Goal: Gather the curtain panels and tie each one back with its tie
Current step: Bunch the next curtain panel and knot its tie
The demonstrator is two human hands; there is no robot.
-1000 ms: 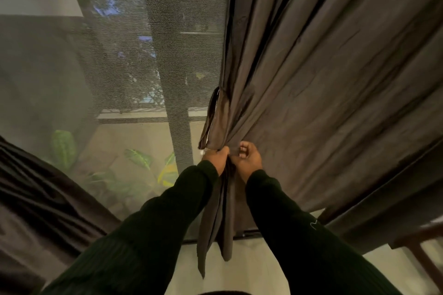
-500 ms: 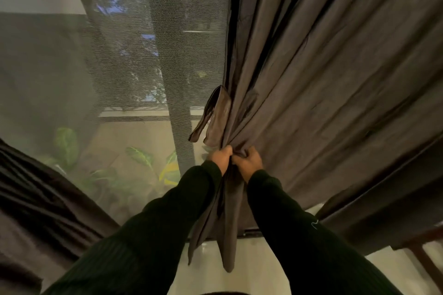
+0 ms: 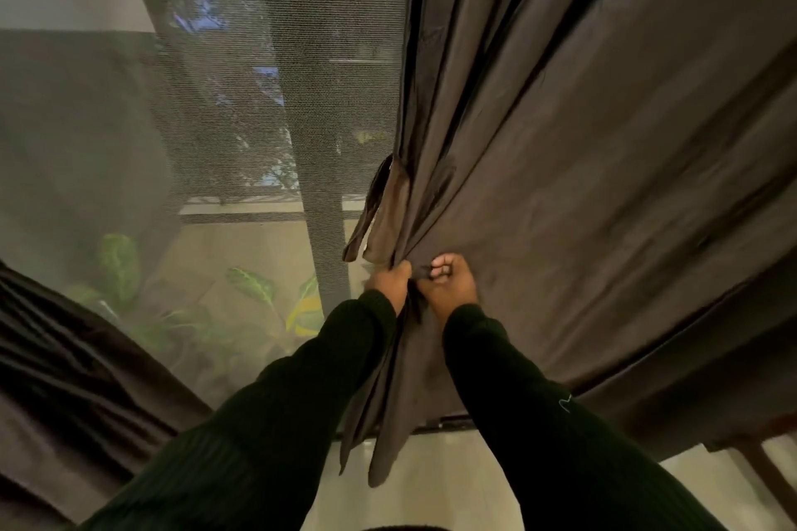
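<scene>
Right at the inner edge of the dark brown curtain panel [image 3: 582,168], both my hands meet, almost knuckle to knuckle. My left hand [image 3: 390,282] has its fingers curled around a bunch of the gathered fabric, gripping it where the folds converge. My right hand [image 3: 448,285] is just beside it, fingers bent inward and pinching the same cloth; a few fingertips [image 3: 440,265] show pale above the knuckles. Whether either hand also has hold of the tie itself, I cannot tell, since cloth and tie are the same colour.

Just above my left hand a narrow strip of matching fabric, the tie [image 3: 373,220], loops out from the panel's edge and hangs free toward the window. Below my hands the gathered tail of the panel [image 3: 388,435] drops down between my forearms, both in dark green ribbed sleeves [image 3: 258,423].

To the left of the panel a sheer mesh curtain [image 3: 241,108] covers the glass, and through it I can make out green and yellow leaves [image 3: 250,285]. Another dark panel [image 3: 64,379] lies bunched at the lower left. A piece of wooden furniture [image 3: 759,457] pokes in at the lower right, over a pale floor [image 3: 431,487].
</scene>
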